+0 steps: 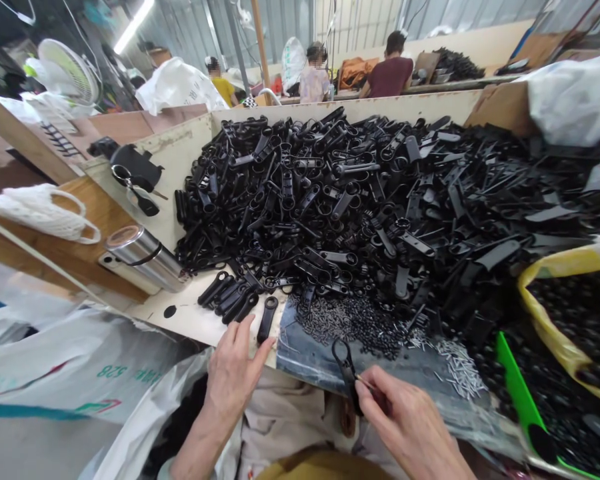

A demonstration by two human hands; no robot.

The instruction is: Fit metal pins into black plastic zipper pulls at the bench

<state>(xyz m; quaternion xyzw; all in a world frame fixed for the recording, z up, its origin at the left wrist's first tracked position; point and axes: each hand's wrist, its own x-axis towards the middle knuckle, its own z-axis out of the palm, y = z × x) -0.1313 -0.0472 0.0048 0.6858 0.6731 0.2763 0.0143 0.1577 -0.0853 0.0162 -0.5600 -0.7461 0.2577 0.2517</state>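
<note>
My left hand (236, 367) rests at the table's near edge with thumb and fingers apart. Between them lies a black plastic handle-shaped part (267, 319) with a ring at its far end; the thumb is at its near end, and whether it touches cannot be made out. Several similar parts (233, 299) lie in a row just beyond the fingertips. My right hand (405, 413) is closed in a pinch on a black ringed plastic part (345, 363) over the table's front edge. Something thin shows at its fingertips, too small to name. Small dark pieces (350, 323) and metal pins (463, 370) lie beyond it.
A large heap of black plastic parts (300, 193) fills the walled table. On the left stand a steel flask (147, 257) and keys (140, 197). A yellow-edged sack (545, 267) and a green strip (520, 393) are at right. Several people sit at the back.
</note>
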